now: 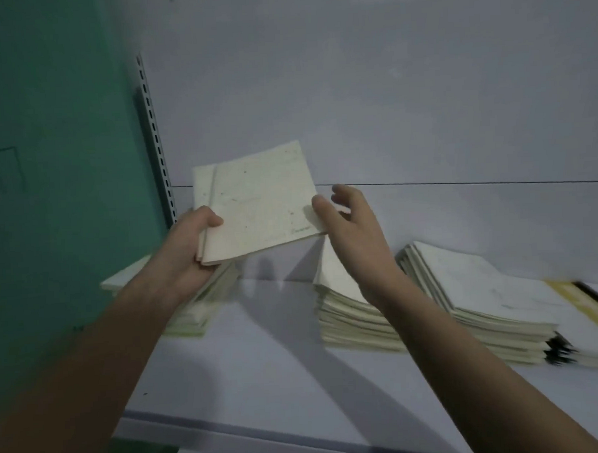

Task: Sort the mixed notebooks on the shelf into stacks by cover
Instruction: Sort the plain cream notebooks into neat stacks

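Above three shelf stacks (356, 313), left hand (189, 251) grips notebooks (255, 200); right hand (348, 220) spread, touching.

Two hands (188, 244); three notebook stacks (356, 316); one shelf (263, 382); notebooks in hand uncountable.

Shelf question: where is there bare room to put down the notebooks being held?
Bare shelf lies between the left stack and the middle stack, and along the front edge. Right of the middle stack it is crowded: the right stack sits close beside it.
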